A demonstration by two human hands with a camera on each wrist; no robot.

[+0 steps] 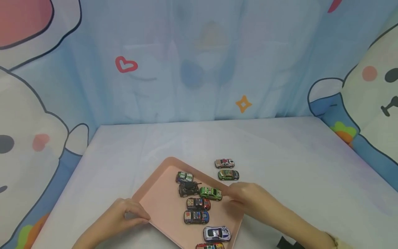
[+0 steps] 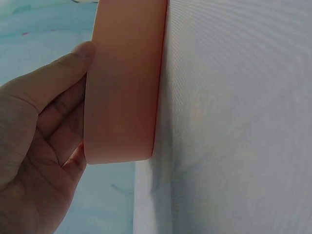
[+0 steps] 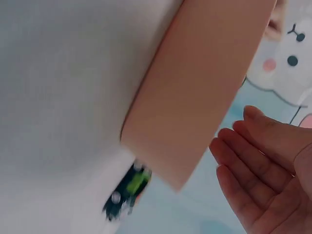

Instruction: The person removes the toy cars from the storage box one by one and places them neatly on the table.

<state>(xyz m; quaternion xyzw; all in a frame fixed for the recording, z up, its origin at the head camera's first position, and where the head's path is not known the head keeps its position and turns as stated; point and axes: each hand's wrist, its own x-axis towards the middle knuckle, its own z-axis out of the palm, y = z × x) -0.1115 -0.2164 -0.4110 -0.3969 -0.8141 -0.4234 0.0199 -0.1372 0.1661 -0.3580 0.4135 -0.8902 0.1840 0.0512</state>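
Lower centre: your left hand is pinching the tray's left rim; your right hand is reaching over the right rim, fingers loosely extended, gripping nothing, near a bright-green car. Tray: probably light, stiff; you're best holding opposite rims, level. A pale car and dark-green car are crowding the upper-right edge.

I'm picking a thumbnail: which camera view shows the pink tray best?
The head view: it shows the pink tray from above, with its floor and the toy vehicles inside, though the bottom edge of the picture cuts it off. Both wrist views show only its outer side.
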